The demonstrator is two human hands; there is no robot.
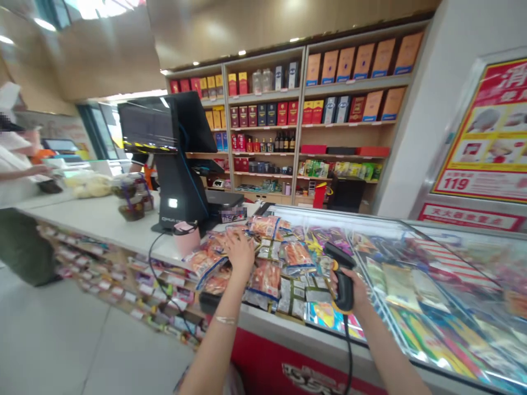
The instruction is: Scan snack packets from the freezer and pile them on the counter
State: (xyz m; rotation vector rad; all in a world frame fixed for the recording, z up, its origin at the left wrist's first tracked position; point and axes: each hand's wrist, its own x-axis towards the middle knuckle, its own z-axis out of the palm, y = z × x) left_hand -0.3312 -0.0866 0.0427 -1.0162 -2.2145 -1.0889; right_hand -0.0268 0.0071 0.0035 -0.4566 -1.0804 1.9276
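Note:
My left hand (239,253) rests with spread fingers on a heap of orange-and-clear snack packets (265,280). The heap lies on a glass-topped display freezer (436,285) at the counter's end. My right hand (354,289) is wrapped around the grip of a black corded handheld barcode scanner (342,282) with yellow trim. The scanner's head points up and away, just right of the packets. Its cord hangs down past the freezer's red front. A thin bracelet circles my left wrist.
A black point-of-sale terminal (177,159) and a pink cup (187,240) stand on the white counter (94,219). A person (16,175) is at the counter's far left. Wooden shelves (304,109) of boxed and bottled goods fill the back wall, and a red poster (486,131) hangs right.

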